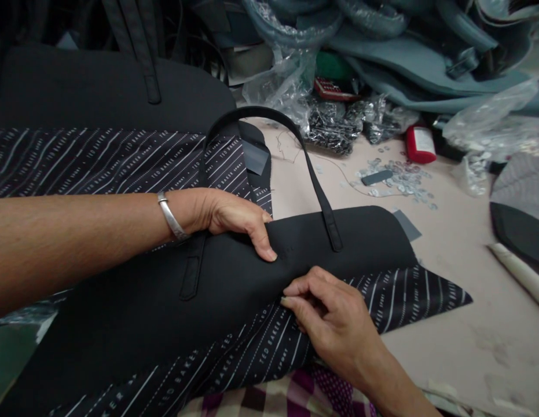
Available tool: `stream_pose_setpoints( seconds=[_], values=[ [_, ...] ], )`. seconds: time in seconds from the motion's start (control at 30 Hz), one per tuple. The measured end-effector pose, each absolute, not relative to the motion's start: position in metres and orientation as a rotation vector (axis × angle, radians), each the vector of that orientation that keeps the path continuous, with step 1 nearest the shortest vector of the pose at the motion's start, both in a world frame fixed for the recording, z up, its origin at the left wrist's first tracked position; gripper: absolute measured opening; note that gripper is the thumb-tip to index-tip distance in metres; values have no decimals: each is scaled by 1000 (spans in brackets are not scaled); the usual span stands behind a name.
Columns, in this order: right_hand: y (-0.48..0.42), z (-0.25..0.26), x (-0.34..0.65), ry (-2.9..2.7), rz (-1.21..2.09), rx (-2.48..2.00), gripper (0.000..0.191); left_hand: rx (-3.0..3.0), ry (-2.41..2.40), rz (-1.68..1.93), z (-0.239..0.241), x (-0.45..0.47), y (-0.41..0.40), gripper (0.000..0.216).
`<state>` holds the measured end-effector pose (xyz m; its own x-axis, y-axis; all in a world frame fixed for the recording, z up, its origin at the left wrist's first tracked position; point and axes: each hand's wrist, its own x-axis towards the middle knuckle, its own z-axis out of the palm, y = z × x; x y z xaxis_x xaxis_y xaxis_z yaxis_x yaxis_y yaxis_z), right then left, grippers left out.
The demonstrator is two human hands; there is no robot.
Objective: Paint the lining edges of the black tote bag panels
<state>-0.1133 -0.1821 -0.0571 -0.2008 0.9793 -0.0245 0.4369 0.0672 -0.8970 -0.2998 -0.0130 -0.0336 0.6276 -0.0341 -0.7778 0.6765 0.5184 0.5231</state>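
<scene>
A black bag panel [173, 307] with a looped black handle [312, 174] lies across the table in front of me. Under it lies dark lining fabric [408, 292] printed with white stripes and lettering. My left hand [234, 220], a silver bangle on its wrist, grips the panel's upper edge, thumb on top and fingers behind it. My right hand [330, 315] pinches the panel's lower edge where it meets the striped lining, fingers curled together.
More striped lining [99, 159] and another black panel [91, 87] lie at the back left. Grey-blue bags [403, 63], plastic wrap [282, 81], a red-and-white box [420, 143] and scattered small silver discs [399, 176] crowd the far side. A dark curved piece [521, 226] sits at the right.
</scene>
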Motion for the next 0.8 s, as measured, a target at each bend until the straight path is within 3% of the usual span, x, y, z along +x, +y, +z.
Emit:
stream_pose_setpoints(
  seconds=[0.13,0.33,0.53,0.63,0.73,0.8],
  values=[
    [-183,-58,-118,-1606,1153,-1567,22,954,755,-488,-34,-300,-12,32],
    [-181,-59,-126,-1777,825,-1591,22,1034,707,-486,-40,-301,-15,32],
    [-183,-62,-125,-1622,1084,-1519,12,1501,690,-510,-9,-294,-16,25],
    [-178,-47,-102,-1644,637,-1512,17,1915,681,-512,32,-288,-23,9],
    [-170,-27,-60,-1671,16,-1613,60,2308,688,-497,68,-277,-46,10],
    [-164,-20,-33,-1847,-193,-1557,70,2509,734,-474,80,-268,-66,15]
  ],
)
